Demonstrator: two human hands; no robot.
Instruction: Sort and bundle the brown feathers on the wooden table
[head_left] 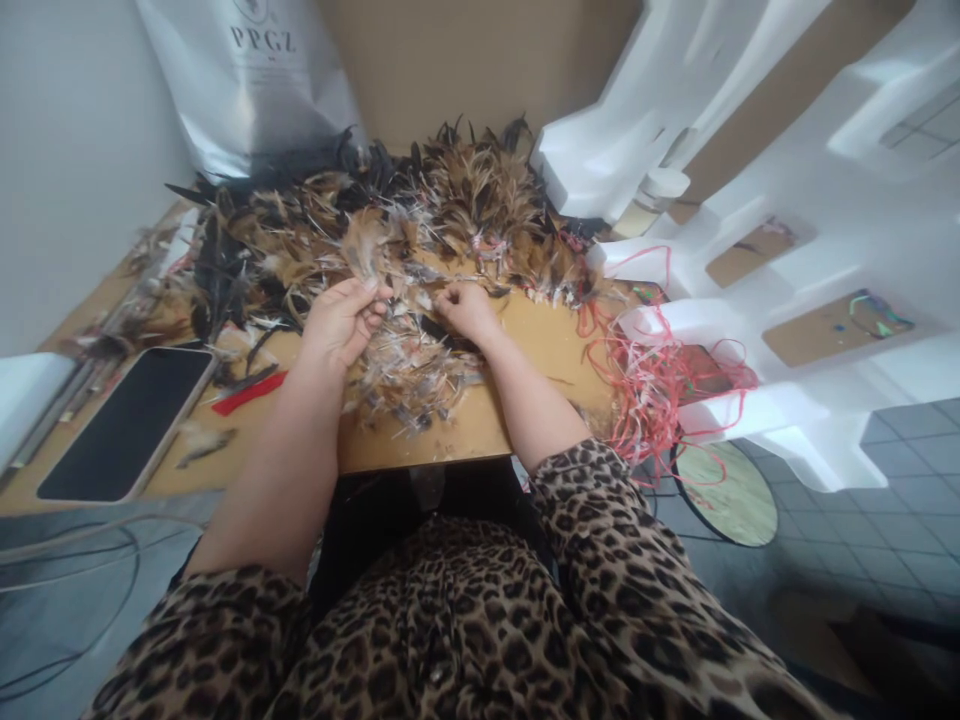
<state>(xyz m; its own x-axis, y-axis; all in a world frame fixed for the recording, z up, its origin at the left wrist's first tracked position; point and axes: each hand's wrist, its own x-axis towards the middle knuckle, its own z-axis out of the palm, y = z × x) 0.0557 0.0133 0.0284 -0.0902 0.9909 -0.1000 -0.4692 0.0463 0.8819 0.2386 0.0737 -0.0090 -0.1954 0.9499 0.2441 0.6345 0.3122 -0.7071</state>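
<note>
We read "PPGZ" on the silvery bag (262,110) behind the heaped feathers (487,190). Our left hand (341,318) pinches a brown feather tuft (365,243) over the table (544,350); our right hand (469,312) curls nearby, its grip unclear to us. Tabletop shows between our right forearm and the tangled red strips (652,395); a smartphone (131,430) lies near the front edge.

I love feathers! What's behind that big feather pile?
Behind the feather pile, a silvery bag and a brown panel show. The pile covers whatever sits low behind it.
</note>
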